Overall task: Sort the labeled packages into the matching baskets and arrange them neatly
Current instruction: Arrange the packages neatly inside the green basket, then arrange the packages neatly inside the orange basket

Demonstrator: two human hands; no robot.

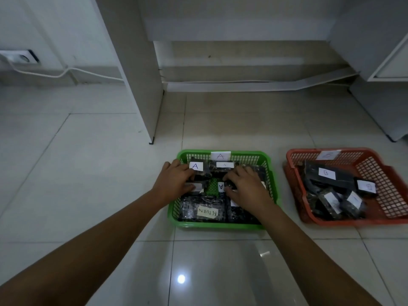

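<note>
A green basket (273,173) tagged A stands on the floor in front of me, holding several black packages with white A labels. One package (202,209) at its near side carries a label reading RETURN. Both hands are inside this basket. My left hand (174,181) rests over a black package (197,187) at the left side, fingers curled on it. My right hand (245,187) lies over a package (220,186) near the middle, fingertips gripping its edge. To the right, a red basket (395,195) tagged B holds several black packages with B labels, lying crookedly.
White tiled floor surrounds the baskets. A white cabinet panel (141,85) stands just behind the green basket, with another white unit (388,62) at the far right. A wall socket (22,57) with a white cable sits at the far left.
</note>
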